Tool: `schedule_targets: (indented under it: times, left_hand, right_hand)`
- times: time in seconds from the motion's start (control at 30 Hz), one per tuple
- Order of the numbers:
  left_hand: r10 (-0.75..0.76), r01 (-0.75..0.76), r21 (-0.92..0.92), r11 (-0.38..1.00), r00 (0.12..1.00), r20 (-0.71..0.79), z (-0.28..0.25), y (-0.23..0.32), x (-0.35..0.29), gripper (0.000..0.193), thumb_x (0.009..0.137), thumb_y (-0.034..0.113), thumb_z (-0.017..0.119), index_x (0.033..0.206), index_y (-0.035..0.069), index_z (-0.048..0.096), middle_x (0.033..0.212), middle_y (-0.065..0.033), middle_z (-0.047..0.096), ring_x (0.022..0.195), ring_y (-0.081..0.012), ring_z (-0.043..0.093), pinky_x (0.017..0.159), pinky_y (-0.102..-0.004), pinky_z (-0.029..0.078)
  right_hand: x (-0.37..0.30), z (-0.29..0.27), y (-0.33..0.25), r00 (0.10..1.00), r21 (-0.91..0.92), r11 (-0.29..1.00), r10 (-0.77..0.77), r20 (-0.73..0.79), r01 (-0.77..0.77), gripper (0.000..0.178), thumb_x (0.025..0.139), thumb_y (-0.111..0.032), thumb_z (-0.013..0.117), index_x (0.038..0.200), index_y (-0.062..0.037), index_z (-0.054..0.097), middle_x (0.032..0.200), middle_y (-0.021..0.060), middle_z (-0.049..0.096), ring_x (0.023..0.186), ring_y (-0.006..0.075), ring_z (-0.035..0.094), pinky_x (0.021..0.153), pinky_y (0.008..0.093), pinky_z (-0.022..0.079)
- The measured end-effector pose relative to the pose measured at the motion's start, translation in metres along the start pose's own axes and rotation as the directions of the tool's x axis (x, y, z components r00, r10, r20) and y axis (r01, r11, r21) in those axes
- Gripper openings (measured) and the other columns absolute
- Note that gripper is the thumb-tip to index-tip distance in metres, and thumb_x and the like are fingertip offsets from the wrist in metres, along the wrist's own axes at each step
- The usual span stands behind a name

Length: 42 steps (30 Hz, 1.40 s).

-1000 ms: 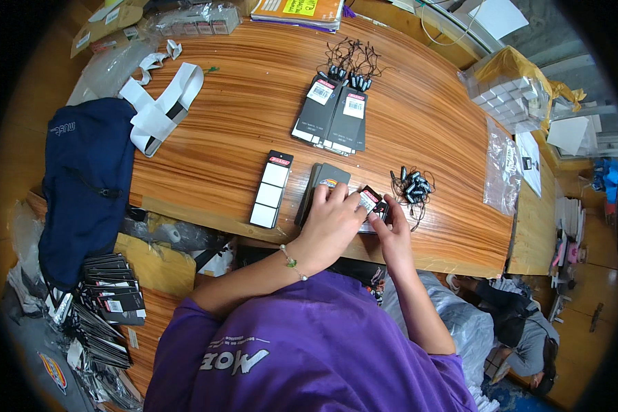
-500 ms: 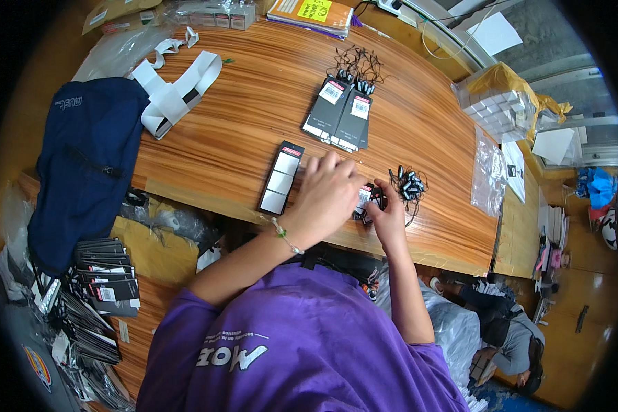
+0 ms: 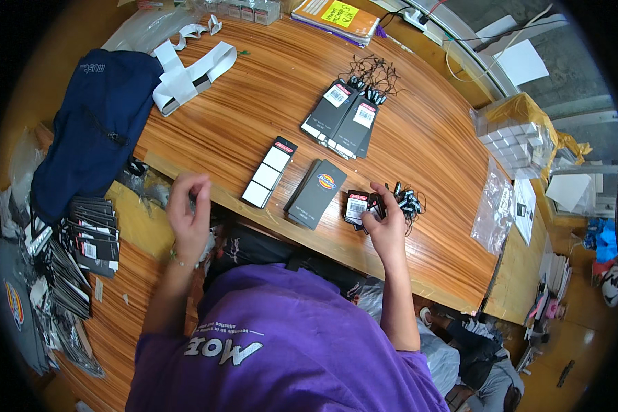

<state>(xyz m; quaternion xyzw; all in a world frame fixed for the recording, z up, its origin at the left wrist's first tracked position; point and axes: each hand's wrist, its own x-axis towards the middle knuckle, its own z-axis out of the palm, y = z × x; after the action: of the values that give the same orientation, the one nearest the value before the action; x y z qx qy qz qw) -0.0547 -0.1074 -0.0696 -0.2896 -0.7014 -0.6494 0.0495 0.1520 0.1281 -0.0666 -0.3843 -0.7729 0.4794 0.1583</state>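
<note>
My left hand (image 3: 189, 218) hovers off the table's front edge at the left, its fingers bent and thumb apart, nothing visible in them. At the table's front right, my right hand (image 3: 388, 230) curls thumb and forefinger around a small black hang tag (image 3: 356, 206) with a white barcode sticker. Beside that hand lies a bundle of black cords (image 3: 408, 200) with glossy ends. A stack of dark grey tags (image 3: 316, 194) with an oval logo lies between my hands. Left of it is a black card strip (image 3: 270, 173) with white label panels.
Corded grey tags (image 3: 343, 120) lie farther back. A navy bag (image 3: 96, 130) and a white band (image 3: 185, 79) are at the left, above piled tags (image 3: 93, 237). Notebooks (image 3: 336, 17) stand at the back, wrapped boxes (image 3: 515, 141) at the right. Another person (image 3: 484, 364) is at lower right.
My left hand has swung left from the middle of the table to beyond its front edge, uncovering the grey tag stack. My right hand stays by the small black tag.
</note>
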Motion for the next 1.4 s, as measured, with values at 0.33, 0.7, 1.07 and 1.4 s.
schedule_targets:
  times: [0.33, 0.7, 1.07, 1.4]
  left_hand:
    - [-0.842, 0.808, 0.308, 0.502, 0.376, 0.387, -0.025, -0.165, -0.126, 0.022, 0.090, 0.025, 0.048, 0.093, 0.005, 0.056, 0.066, -0.0042, 0.053, 0.049, -0.0120, 0.048, 0.044, -0.0247, 0.038]
    - [-0.911, 0.607, 0.686, 0.402, 0.191, 0.364, 0.001, -0.301, -0.143, 0.050, 0.085, 0.049, 0.047, 0.103, 0.004, 0.056, 0.080, -0.0128, 0.060, 0.063, -0.0238, 0.057, 0.056, -0.0324, 0.046]
    - [-0.518, 0.041, 0.687, 0.726, 0.690, 0.506, 0.008, -0.301, -0.145, 0.050, 0.085, 0.047, 0.047, 0.110, 0.004, 0.054, 0.092, -0.0141, 0.059, 0.074, -0.0252, 0.057, 0.064, -0.0339, 0.046]
    - [-0.405, -0.070, 0.693, 0.717, 0.768, 0.496, 0.014, -0.295, -0.138, 0.052, 0.085, 0.046, 0.048, 0.116, 0.004, 0.052, 0.102, -0.0153, 0.059, 0.085, -0.0264, 0.057, 0.071, -0.0353, 0.046]
  right_hand:
    - [0.010, 0.001, -0.004, 0.975, -0.236, 0.948, -0.196, 0.100, 0.215, 0.043, 0.067, 0.004, 0.054, 0.110, 0.0012, 0.052, 0.102, 0.0179, 0.055, 0.089, 0.0290, 0.055, 0.072, 0.0326, 0.046]
    - [0.000, -0.002, -0.011, 0.989, -0.215, 0.969, -0.102, 0.105, 0.122, 0.040, 0.066, 0.009, 0.053, 0.104, -0.0019, 0.057, 0.102, 0.0110, 0.053, 0.093, 0.0216, 0.055, 0.082, 0.0308, 0.045]
    - [0.001, 0.005, -0.013, 0.989, -0.367, 0.923, -0.075, 0.128, 0.117, 0.030, 0.076, -0.007, 0.065, 0.105, -0.0048, 0.060, 0.118, 0.0161, 0.047, 0.101, 0.0275, 0.055, 0.082, 0.0334, 0.046]
    - [-0.004, 0.007, -0.013, 0.988, -0.416, 0.909, 0.054, 0.146, 0.012, 0.056, 0.070, 0.003, 0.070, 0.121, -0.0025, 0.047, 0.094, 0.0047, 0.056, 0.084, 0.0115, 0.056, 0.075, 0.0255, 0.046]
